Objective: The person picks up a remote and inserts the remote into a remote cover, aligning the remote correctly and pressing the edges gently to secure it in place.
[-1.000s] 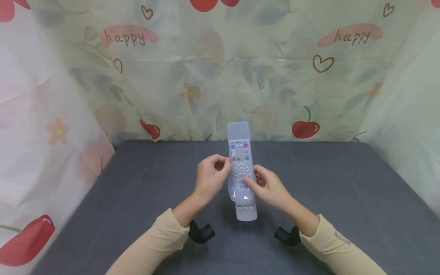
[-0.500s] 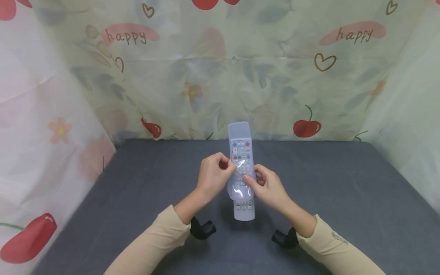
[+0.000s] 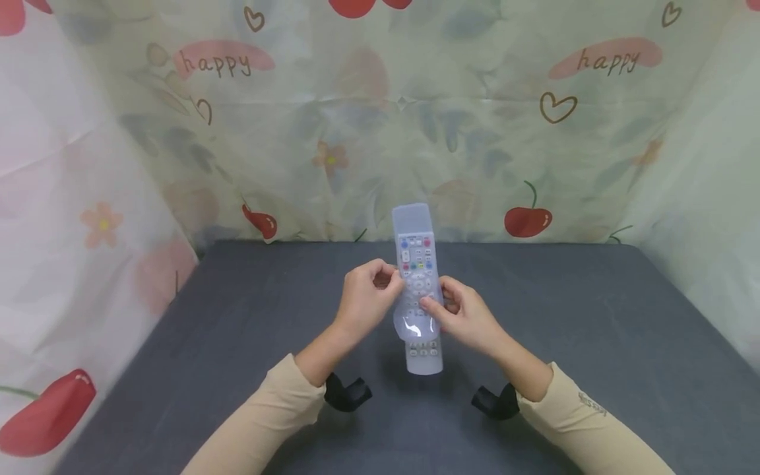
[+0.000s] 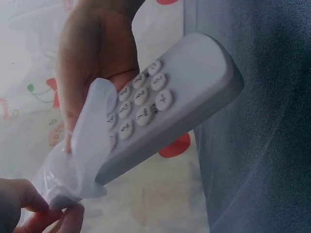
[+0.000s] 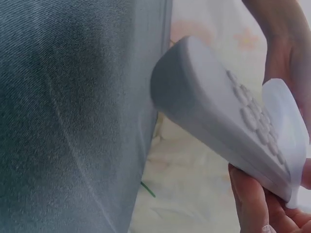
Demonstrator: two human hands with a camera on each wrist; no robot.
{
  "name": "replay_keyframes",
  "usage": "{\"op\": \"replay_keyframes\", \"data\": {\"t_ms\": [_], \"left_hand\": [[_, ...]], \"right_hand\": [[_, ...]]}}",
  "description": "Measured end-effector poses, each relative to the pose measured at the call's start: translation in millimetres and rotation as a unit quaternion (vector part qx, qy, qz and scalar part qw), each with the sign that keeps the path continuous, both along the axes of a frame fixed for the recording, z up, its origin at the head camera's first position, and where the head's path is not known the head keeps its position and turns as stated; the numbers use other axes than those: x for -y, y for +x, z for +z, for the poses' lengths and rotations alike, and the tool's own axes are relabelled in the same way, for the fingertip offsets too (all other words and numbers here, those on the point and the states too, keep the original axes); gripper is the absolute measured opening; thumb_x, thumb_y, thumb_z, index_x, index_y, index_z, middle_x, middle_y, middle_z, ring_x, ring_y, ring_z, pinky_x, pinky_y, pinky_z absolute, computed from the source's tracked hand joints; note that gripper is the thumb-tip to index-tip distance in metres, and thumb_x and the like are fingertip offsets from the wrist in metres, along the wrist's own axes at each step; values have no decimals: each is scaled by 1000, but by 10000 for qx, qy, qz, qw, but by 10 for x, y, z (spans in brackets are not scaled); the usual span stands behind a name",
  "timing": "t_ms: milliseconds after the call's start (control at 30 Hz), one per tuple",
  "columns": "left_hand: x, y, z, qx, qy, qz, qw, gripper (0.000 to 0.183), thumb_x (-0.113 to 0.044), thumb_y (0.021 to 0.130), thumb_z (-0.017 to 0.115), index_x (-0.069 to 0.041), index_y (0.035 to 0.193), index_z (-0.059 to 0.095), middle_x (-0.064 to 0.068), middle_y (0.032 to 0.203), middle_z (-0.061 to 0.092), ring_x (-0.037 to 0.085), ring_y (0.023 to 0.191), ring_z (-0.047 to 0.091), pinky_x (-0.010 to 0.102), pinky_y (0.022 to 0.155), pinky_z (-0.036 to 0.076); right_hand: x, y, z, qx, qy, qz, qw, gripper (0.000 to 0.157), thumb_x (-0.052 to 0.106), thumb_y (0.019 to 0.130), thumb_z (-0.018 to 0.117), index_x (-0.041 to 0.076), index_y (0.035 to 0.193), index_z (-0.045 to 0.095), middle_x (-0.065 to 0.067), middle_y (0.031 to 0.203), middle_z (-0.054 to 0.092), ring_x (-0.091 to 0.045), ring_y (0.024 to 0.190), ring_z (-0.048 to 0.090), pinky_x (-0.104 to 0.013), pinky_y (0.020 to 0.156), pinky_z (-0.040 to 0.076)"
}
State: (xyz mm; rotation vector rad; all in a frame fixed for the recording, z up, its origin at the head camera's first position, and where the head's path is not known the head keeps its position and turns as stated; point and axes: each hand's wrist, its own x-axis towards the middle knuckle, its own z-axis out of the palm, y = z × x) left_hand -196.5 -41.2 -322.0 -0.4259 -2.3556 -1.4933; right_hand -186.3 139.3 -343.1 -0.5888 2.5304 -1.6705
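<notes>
A white remote control (image 3: 424, 361) with coloured buttons is held up over the table, its lower end sticking out of a translucent soft sleeve cover (image 3: 412, 326). The cover wraps the upper part and flares at its open edge. My left hand (image 3: 367, 297) pinches the cover's left side between thumb and fingers. My right hand (image 3: 469, 316) grips remote and cover from the right, thumb on the front face, fingers behind. In the left wrist view the number keys (image 4: 141, 97) show beyond the cover's loose edge (image 4: 92, 141). The right wrist view shows fingers (image 5: 250, 196) under the remote.
A dark grey table (image 3: 564, 316) lies beneath the hands. Behind it hangs a patterned curtain (image 3: 285, 132) with cherries and hearts; another stands at the left. Black straps (image 3: 350, 394) are at both wrists.
The left hand slid a little onto the cover's front, then back toward its left edge. Remote and cover rose slightly; the right hand kept its grip.
</notes>
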Motion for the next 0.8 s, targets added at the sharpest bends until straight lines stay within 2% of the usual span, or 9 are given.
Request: {"op": "replay_keyframes", "data": {"t_ms": [167, 233, 400, 467, 567, 633, 733, 800], "left_hand": [[19, -26, -14, 525, 355, -381, 9973, 16, -14, 88, 63, 2, 85, 62, 17, 85, 69, 21, 74, 68, 23, 60, 51], [18, -36, -21, 735, 601, -506, 9942, 22, -17, 87, 65, 3, 94, 59, 18, 90, 69, 23, 80, 70, 25, 64, 53], [6, -71, -51, 966, 938, -691, 9885, 38, -16, 88, 65, 3, 119, 54, 22, 94, 70, 22, 80, 69, 25, 68, 54], [3, -80, -58, 1008, 1044, -754, 9865, 36, -14, 89, 63, 3, 120, 57, 22, 92, 69, 19, 76, 67, 24, 66, 53], [1, -85, -66, 1045, 1159, -758, 9848, 32, -13, 90, 61, 3, 118, 60, 22, 90, 66, 12, 71, 64, 22, 63, 51], [-4, -83, -71, 1048, 1148, -722, 9852, 32, -13, 89, 62, 1, 118, 62, 20, 88, 65, 10, 70, 63, 21, 61, 50], [-22, -74, -87, 992, 1005, -700, 9875, 33, -13, 88, 64, -2, 119, 63, 18, 84, 63, 12, 69, 63, 20, 60, 48], [-36, -56, -94, 919, 897, -722, 9891, 34, -13, 88, 64, -2, 120, 63, 18, 82, 63, 15, 70, 63, 20, 59, 47]], "right_hand": [[-29, -8, 4, 218, 20, 68, 9997, 35, 15, 93, 58, -6, 119, 48, -27, 109, 61, -24, 87, 67, -32, 63, 57], [-29, -12, -1, 233, 4, 134, 9996, 34, 15, 93, 58, -6, 119, 48, -27, 108, 61, -24, 88, 68, -33, 63, 57], [-29, -25, 4, 267, 94, 455, 9986, 35, 17, 93, 58, -5, 119, 48, -25, 107, 60, -22, 85, 67, -34, 65, 57], [-45, -32, 25, 244, 158, 530, 9982, 35, 17, 93, 58, -4, 120, 48, -25, 109, 60, -22, 87, 66, -34, 68, 56], [-79, -47, 84, 169, 82, 304, 9994, 36, 17, 94, 57, -3, 122, 49, -24, 114, 59, -20, 91, 65, -32, 74, 56], [-99, -60, 136, 58, -57, -26, 10000, 35, 17, 94, 56, -2, 123, 51, -23, 116, 58, -17, 90, 64, -31, 76, 56], [-112, -82, 209, -164, -240, -536, 9981, 33, 17, 94, 56, -2, 121, 56, -23, 114, 61, -9, 82, 64, -26, 75, 56], [-113, -101, 231, -396, -218, -779, 9959, 29, 16, 93, 57, -3, 115, 61, -22, 106, 64, -5, 74, 63, -23, 72, 56]]}}
